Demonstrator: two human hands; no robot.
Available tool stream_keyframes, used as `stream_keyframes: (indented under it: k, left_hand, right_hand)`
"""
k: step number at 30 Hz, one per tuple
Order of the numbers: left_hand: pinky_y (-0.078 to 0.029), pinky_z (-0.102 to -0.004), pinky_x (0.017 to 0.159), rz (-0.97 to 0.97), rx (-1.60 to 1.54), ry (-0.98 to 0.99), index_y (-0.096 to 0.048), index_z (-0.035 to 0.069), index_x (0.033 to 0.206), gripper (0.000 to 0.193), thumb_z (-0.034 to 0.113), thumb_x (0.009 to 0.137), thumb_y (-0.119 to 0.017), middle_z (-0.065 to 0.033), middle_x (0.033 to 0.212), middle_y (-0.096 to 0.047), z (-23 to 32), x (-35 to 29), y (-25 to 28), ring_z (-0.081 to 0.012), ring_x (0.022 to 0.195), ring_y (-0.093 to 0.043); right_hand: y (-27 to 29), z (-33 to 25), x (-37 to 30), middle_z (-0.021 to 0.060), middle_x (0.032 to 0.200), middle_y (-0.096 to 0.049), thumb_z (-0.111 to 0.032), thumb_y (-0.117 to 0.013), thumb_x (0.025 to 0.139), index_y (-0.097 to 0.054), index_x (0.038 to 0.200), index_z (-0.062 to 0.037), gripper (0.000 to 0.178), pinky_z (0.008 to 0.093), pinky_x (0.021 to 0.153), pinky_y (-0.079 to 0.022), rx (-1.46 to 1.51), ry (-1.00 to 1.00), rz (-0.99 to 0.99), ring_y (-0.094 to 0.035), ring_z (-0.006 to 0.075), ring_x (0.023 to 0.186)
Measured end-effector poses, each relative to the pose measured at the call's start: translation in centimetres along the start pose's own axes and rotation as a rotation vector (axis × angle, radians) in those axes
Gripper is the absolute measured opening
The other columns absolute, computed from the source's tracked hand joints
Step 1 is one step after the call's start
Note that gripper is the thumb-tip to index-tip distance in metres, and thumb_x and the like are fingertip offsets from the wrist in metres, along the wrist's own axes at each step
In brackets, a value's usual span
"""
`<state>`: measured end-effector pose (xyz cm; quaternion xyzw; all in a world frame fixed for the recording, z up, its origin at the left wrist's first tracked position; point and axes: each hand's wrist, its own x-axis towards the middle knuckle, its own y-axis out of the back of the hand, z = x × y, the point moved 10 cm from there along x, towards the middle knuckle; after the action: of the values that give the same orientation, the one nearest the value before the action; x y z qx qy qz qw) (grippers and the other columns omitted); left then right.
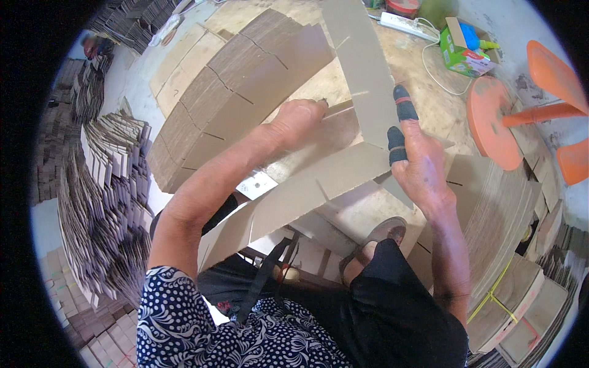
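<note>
My left hand [299, 121] is closed at the end of a narrow cardboard strip [341, 108]; its fingertips are mostly hidden. Black covers wrap two fingers of my right hand [422, 161], which grips the edge of a tall grey-brown cardboard strip [362, 73]. That strip has short slits and crosses a long slotted cardboard strip [307, 191] that slants down toward my left forearm. The strips meet at an angle just left of my right hand. Beyond my left arm lies a thick stack of slotted cardboard strips [227, 92].
Another cardboard stack [491, 214] stands right of my right forearm. Many cardboard pieces [110, 202] are piled at the left. At the far right are a green box [463, 52], a white power strip [408, 26] and an orange plastic stool [494, 122]. Bundles tied with yellow strap [492, 294] lie lower right.
</note>
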<state>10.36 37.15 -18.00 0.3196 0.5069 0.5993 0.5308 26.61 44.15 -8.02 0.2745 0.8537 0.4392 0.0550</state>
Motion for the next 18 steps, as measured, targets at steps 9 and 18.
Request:
stream_keyframes:
  k: [9, 18]
  left_hand:
    - [-0.048, -0.0454, 0.07, 0.019, -0.027, -0.029, -0.054, -0.001, 0.081, 0.01, 0.003, 0.072, -0.053, -0.0203, 0.081, -0.061, 2.2, 0.0, 0.7, -0.0378, 0.081, -0.061]
    - [-0.049, -0.0449, 0.073, 0.003, -0.115, -0.048, -0.056, 0.0, 0.089, 0.015, 0.008, 0.076, -0.054, -0.0202, 0.084, -0.062, 4.4, 1.1, 1.7, -0.0385, 0.082, -0.061]
  right_hand:
    - [0.8, 0.4, -1.3, 0.0203, 0.068, -0.055, 0.005, -0.056, 0.071, -0.04, 0.133, -0.0049, 0.064, 0.0414, 0.056, -0.044, -0.12, -0.044, 0.031, -0.057, 0.0342, 0.06]
    - [-0.8, 1.2, 0.5, 0.0204, 0.069, -0.06, 0.001, -0.056, 0.072, -0.045, 0.128, -0.0057, 0.057, 0.0464, 0.056, -0.047, -0.213, -0.024, 0.019, -0.061, 0.0367, 0.064]
